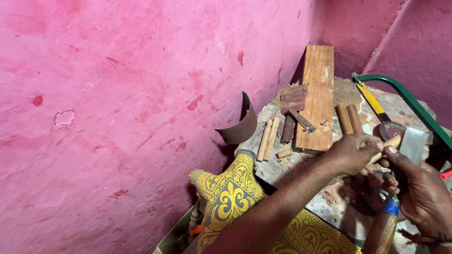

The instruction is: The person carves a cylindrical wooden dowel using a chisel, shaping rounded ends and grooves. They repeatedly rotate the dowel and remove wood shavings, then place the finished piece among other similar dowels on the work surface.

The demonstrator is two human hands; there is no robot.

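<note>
small pale turned wooden peg (391, 142), over the right part of the rough round wooden bench (263, 164): light, stiff, smooth enough to roll, best pinched near its end. left hand (351, 153) reaching in from lower left, wrist bent, fingers closed around peg. right hand (419, 186) opposite, thumb on peg tip, other fingers pinching flat grey metal blade (413, 143). blue-collared wooden tool handle (383, 226) just below.
</note>
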